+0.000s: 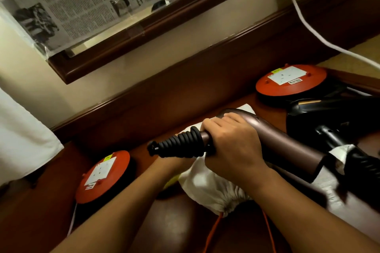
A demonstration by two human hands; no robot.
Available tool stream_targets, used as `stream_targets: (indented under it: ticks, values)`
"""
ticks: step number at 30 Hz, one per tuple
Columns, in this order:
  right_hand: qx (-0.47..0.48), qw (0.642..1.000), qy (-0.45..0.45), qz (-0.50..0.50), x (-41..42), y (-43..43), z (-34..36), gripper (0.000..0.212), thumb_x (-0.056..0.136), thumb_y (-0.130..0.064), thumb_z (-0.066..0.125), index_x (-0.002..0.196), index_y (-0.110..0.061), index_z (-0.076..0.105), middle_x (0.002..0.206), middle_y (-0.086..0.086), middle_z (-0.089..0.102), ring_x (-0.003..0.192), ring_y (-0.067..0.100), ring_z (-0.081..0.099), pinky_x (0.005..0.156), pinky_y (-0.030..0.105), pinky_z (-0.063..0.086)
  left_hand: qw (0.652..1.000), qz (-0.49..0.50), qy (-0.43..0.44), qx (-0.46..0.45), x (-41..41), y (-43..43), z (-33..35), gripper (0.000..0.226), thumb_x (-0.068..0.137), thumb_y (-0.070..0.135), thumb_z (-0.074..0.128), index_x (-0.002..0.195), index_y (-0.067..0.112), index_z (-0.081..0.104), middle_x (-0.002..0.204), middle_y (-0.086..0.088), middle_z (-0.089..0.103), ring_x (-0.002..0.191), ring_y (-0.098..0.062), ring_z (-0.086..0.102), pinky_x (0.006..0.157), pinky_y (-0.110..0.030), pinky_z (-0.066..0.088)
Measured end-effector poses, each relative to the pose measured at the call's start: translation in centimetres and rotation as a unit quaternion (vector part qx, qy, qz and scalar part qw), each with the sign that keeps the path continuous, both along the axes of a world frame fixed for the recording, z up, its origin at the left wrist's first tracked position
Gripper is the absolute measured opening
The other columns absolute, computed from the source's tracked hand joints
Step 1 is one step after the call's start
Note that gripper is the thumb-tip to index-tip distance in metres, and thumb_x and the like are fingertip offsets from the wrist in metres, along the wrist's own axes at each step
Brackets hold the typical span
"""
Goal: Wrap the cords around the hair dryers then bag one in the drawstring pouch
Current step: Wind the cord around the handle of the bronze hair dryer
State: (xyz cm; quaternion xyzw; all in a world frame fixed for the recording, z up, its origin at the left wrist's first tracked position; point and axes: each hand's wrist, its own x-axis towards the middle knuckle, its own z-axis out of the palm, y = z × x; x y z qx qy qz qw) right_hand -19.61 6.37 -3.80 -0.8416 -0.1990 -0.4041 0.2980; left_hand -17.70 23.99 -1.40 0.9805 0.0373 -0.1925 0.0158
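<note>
Right hand (232,146) grips the handle of the bronze hair dryer (287,146). Black cord (181,146) is coiled round the handle's end, just left of the knuckles. White drawstring pouch (209,187) lies on the bench (269,109) beneath this hand. Left forearm (144,183) runs under the coil. The left hand is hidden, so its grip cannot be told. Black hair dryer (329,117) lies right of the gripping hand.

The bronze hair dryer (277,141) has a smooth satin shell with a metallic sheen; the cord (181,146) coiled on its handle looks like matt black rubber. The pouch (213,187) is soft white cloth, finely gathered at six o'clock. At three o'clock the black hair dryer (329,117) is glossy plastic. The reel (292,82) at two o'clock is smooth orange plastic. The desk (45,195) is polished dark wood; at eleven o'clock, matt newspaper (72,2) in a varnished wooden frame (144,33)
</note>
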Motion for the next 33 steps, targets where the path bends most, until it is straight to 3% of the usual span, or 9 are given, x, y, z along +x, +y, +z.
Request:
stream_targets:
  ticks: [2,5,9,11,18,22,25,30,33]
  values:
    - [0.016,1.0,0.012,-0.02,-0.2,0.0,0.2,0.019,0.067,-0.021,0.046,0.084,-0.02,0.054,0.072,-0.003,0.057,0.065,0.023,0.049,0.073,0.035,0.041,0.978,-0.055,-0.148,-0.133,-1.3,-2.1,-0.1,0.026,0.107,0.04,0.042,0.087,0.026,0.05,0.07,0.009,0.032,0.061,-0.001,0.031,0.052,-0.02,0.031]
    - [0.03,0.997,0.04,-0.053,0.2,-0.2,0.1,0.023,0.072,-0.022,0.042,0.093,-0.021,0.051,0.078,-0.003,0.056,0.07,0.023,0.05,0.077,0.036,0.041,0.919,-0.085,-0.272,-0.273,-3.6,-3.0,0.0,0.01,0.1,0.035,0.061,0.096,0.029,0.054,0.067,-0.002,0.065,0.059,-0.014,0.063,0.06,-0.033,0.055]
    - [0.012,0.992,0.09,-0.089,0.7,-0.2,-0.5,0.033,0.071,-0.006,0.06,0.098,-0.02,0.047,0.082,-0.002,0.056,0.075,0.027,0.053,0.081,0.038,0.04,0.959,-0.143,-0.234,-0.067,-6.1,-1.7,-0.3,0.064,0.095,0.041,0.06,0.147,0.043,0.022,0.088,0.009,0.06,0.084,-0.017,0.065,0.071,-0.039,0.054]
    - [-0.024,0.987,0.12,-0.108,0.8,-0.1,-0.8,0.038,0.07,-0.006,0.065,0.1,-0.021,0.045,0.084,-0.001,0.056,0.077,0.027,0.055,0.082,0.039,0.041,0.967,-0.164,-0.191,-0.044,-7.2,-1.9,0.1,0.08,0.095,0.035,0.059,0.153,0.044,0.005,0.087,0.008,0.053,0.084,-0.019,0.06,0.066,-0.036,0.047]
    - [-0.163,0.971,0.141,-0.105,0.8,0.9,-1.7,0.028,0.072,-0.007,0.056,0.097,-0.021,0.054,0.085,0.004,0.061,0.079,0.032,0.059,0.086,0.045,0.04,0.949,-0.236,-0.17,0.121,-8.6,-3.7,4.0,0.02,0.088,0.017,0.055,0.1,0.024,0.04,0.078,0.006,0.04,0.075,-0.024,0.045,0.055,-0.036,0.035]
    - [-0.254,0.948,0.182,-0.059,0.6,1.4,-2.3,0.019,0.087,-0.023,0.055,0.106,-0.025,0.057,0.102,0.003,0.061,0.101,0.031,0.056,0.102,0.045,0.03,0.914,-0.336,-0.118,0.193,-6.8,-3.6,7.2,0.032,0.088,0.017,0.062,0.117,0.031,0.058,0.072,0.01,0.041,0.071,-0.02,0.052,0.053,-0.03,0.035]
    - [-0.28,0.941,0.184,-0.053,0.2,1.7,-2.3,0.024,0.077,-0.024,0.066,0.101,-0.025,0.065,0.091,0.002,0.061,0.093,0.031,0.058,0.103,0.045,0.03,0.904,-0.391,-0.118,0.126,-4.3,-2.4,8.8,0.02,0.086,0.037,0.075,0.104,0.034,0.067,0.065,0.016,0.047,0.061,-0.007,0.05,0.053,-0.029,0.04]
    - [-0.282,0.941,0.184,-0.039,0.1,1.2,-1.6,0.031,0.073,-0.025,0.068,0.103,-0.033,0.065,0.091,-0.005,0.06,0.09,0.025,0.056,0.099,0.04,0.028,0.873,-0.429,-0.213,0.094,-1.0,0.7,8.6,0.029,0.08,0.047,0.081,0.107,0.038,0.074,0.095,0.014,0.075,0.095,-0.013,0.069,0.088,-0.044,0.054]
    - [-0.269,0.947,0.175,-0.029,0.0,1.1,-1.3,0.026,0.078,-0.024,0.066,0.102,-0.033,0.065,0.091,-0.006,0.061,0.09,0.024,0.056,0.099,0.039,0.028,0.839,-0.433,-0.311,0.107,-0.5,1.8,6.3,0.033,0.079,0.038,0.084,0.111,0.042,0.075,0.115,0.014,0.073,0.126,-0.019,0.058,0.111,-0.068,0.03]
